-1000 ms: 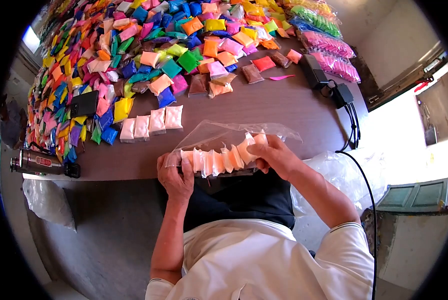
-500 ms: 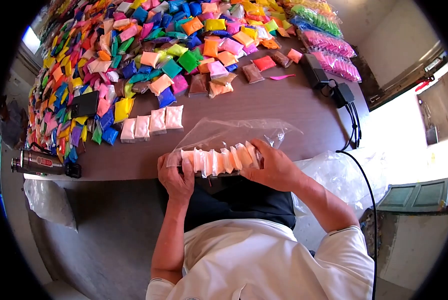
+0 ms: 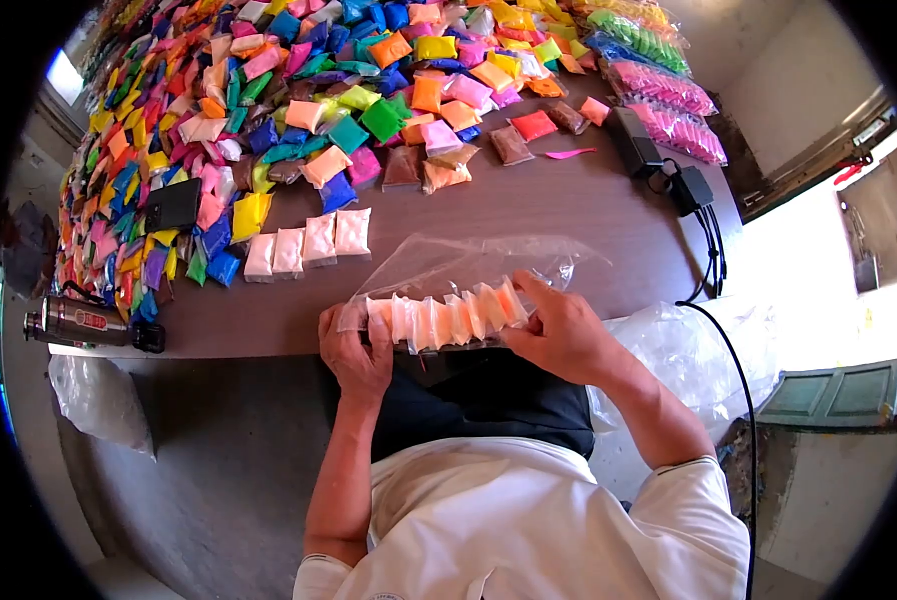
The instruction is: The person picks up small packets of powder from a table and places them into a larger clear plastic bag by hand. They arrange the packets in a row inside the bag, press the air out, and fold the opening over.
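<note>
At the table's front edge, a row of several small peach packets (image 3: 451,318) stands side by side in a clear plastic bag (image 3: 469,252). The loose upper part of the bag spreads away over the tabletop. My left hand (image 3: 357,350) is closed on the left end of the row, thumb against the first packet. Around the right end curls my right hand (image 3: 567,335), its index finger along the far side and thumb on the near side. Beyond my left hand lie several pale pink packets (image 3: 319,238) in a short row.
A large heap of colourful packets (image 3: 269,110) covers the back and left, with a black phone (image 3: 173,206) on it. A steel flask (image 3: 87,322) lies at the left edge. Bagged pink packets (image 3: 677,132), a black adapter (image 3: 689,190) with cables and a pink plastic tool (image 3: 571,153) are at right.
My right hand has shifted slightly right along the end of the row, and the packets there lean a little differently. My left hand keeps its hold.
</note>
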`<move>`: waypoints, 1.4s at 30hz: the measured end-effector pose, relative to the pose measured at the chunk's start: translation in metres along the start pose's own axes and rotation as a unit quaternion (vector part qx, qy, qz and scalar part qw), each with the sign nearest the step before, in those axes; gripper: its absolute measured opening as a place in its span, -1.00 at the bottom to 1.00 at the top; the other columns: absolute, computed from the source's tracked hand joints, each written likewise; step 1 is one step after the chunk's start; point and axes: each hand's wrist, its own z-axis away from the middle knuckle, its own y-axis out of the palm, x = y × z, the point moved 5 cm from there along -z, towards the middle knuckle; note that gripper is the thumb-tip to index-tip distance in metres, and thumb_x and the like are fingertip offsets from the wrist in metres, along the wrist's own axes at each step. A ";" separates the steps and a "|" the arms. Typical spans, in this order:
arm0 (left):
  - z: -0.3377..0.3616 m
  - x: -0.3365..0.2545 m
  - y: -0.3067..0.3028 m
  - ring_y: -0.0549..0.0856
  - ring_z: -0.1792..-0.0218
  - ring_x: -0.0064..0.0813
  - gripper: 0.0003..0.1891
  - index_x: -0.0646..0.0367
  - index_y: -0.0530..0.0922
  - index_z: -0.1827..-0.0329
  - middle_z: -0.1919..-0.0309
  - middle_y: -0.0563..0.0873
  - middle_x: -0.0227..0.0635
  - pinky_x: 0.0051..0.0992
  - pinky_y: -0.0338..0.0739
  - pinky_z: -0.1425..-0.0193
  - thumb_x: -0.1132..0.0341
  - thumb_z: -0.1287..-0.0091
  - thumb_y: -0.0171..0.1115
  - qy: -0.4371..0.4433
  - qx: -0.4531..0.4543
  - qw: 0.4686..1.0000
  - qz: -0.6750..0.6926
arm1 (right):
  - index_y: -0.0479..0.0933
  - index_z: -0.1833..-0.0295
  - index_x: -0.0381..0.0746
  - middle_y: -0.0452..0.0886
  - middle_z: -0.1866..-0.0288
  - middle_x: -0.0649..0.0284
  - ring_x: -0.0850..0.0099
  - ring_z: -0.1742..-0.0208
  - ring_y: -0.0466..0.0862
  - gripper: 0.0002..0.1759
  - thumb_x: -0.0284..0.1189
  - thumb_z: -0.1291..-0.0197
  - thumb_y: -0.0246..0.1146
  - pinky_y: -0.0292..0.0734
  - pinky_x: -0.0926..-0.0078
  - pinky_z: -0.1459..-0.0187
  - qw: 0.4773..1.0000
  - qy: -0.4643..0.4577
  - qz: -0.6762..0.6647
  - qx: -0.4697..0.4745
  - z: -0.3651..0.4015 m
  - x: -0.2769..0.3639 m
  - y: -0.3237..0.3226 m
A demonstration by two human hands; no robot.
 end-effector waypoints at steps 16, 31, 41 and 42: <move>0.000 0.001 0.000 0.63 0.29 -0.07 -0.77 0.30 0.61 0.16 0.37 0.67 -0.13 -0.20 0.50 0.01 0.28 -0.38 0.13 0.007 -0.010 1.000 0.003 | 0.59 -0.03 -0.32 0.67 0.29 -0.06 0.13 0.34 0.74 -0.68 -0.46 -0.16 0.37 0.60 0.25 0.26 0.998 -0.044 -0.028 -0.031 0.005 -0.006 -0.002; 0.001 0.005 0.001 0.63 0.28 -0.06 -0.74 0.30 0.63 0.27 0.36 0.67 -0.11 -0.18 0.49 0.01 0.24 -0.32 0.15 -0.016 0.001 1.000 0.019 | 0.60 0.29 -0.32 0.67 0.34 0.00 0.03 0.29 0.71 -0.94 -0.57 -0.09 0.29 0.59 0.18 0.26 0.920 -0.364 0.051 -0.138 -0.058 0.145 -0.027; 0.007 0.011 0.002 0.62 0.15 -0.08 -0.76 0.24 0.60 0.31 0.29 0.68 -0.15 -0.17 0.50 -0.06 0.21 -0.30 0.19 -0.047 0.021 0.999 0.014 | 0.66 0.25 -0.31 0.71 0.27 -0.02 0.02 0.10 0.72 -0.81 -0.48 0.03 0.31 0.60 0.09 0.10 0.872 -0.308 0.367 0.096 -0.174 0.155 0.064; 0.008 0.011 0.003 0.63 0.14 -0.09 -0.75 0.23 0.60 0.31 0.28 0.69 -0.16 -0.17 0.50 -0.08 0.19 -0.32 0.19 -0.047 0.026 0.998 0.015 | 0.66 0.25 -0.31 0.71 0.27 -0.02 0.02 0.10 0.72 -0.81 -0.48 0.03 0.31 0.60 0.09 0.10 0.871 -0.309 0.369 0.098 -0.179 0.150 0.073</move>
